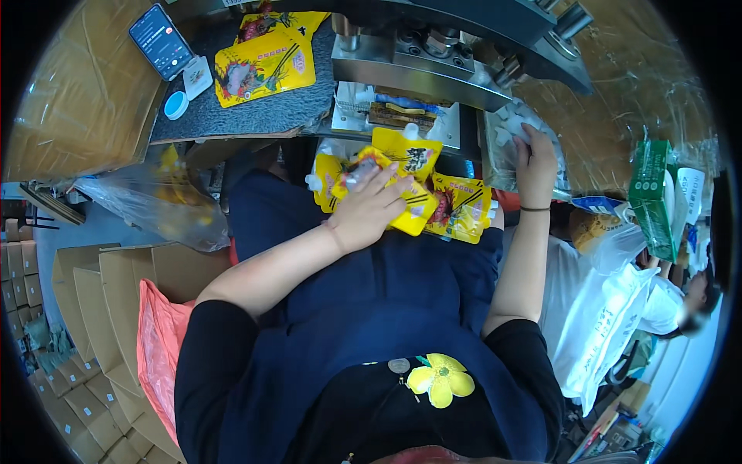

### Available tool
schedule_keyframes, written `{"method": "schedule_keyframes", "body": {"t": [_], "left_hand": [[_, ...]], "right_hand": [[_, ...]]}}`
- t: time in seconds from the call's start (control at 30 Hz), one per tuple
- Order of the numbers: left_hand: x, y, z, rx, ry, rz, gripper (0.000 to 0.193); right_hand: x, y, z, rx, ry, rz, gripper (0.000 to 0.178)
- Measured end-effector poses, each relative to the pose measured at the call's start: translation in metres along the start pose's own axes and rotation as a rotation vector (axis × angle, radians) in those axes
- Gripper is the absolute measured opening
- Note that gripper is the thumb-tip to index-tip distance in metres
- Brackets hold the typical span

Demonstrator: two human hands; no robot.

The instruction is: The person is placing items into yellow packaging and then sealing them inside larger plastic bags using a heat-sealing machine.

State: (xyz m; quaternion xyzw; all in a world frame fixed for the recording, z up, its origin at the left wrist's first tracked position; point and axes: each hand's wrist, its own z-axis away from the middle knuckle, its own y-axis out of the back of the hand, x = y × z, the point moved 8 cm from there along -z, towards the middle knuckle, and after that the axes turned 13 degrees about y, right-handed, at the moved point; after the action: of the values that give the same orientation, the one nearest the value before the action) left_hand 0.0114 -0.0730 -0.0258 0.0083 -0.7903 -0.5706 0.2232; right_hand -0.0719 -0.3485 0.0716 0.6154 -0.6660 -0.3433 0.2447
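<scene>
Several yellow spouted pouches (462, 210) with printed pictures and white spouts lie heaped on my lap. My left hand (372, 207) rests across the heap, its fingers bent over one yellow pouch (417, 213) and gripping it; the thumb is hidden. Behind it another pouch (410, 151) points its white spout at the machine. To the right, my right hand (535, 166) reaches down into a clear tray (502, 172) of small white plastic pieces (512, 124). Its thumb and fingertips are drawn together among the pieces; what they hold is too small to make out.
A metal press (421, 73) stands directly ahead, above a white plate. On the grey mat (301, 108) lie more yellow pouches (267, 66), a phone (161, 40) and a round blue-white lid (176, 105). Cardboard boxes (100, 309) fill the left; a green box (651, 197) and another person (668, 305) are at right.
</scene>
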Motion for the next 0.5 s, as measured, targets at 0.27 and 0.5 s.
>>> {"method": "schedule_keyframes", "body": {"t": [0.27, 0.5], "left_hand": [[-0.093, -0.211, -0.015, -0.891, 0.401, -0.126, 0.038], [-0.075, -0.179, -0.014, -0.721, 0.426, -0.01, 0.036]], "right_hand": [[-0.041, 0.025, 0.006, 0.003, 0.034, -0.099, 0.026], [-0.057, 0.039, 0.027, -0.031, -0.052, -0.15, 0.016]]}}
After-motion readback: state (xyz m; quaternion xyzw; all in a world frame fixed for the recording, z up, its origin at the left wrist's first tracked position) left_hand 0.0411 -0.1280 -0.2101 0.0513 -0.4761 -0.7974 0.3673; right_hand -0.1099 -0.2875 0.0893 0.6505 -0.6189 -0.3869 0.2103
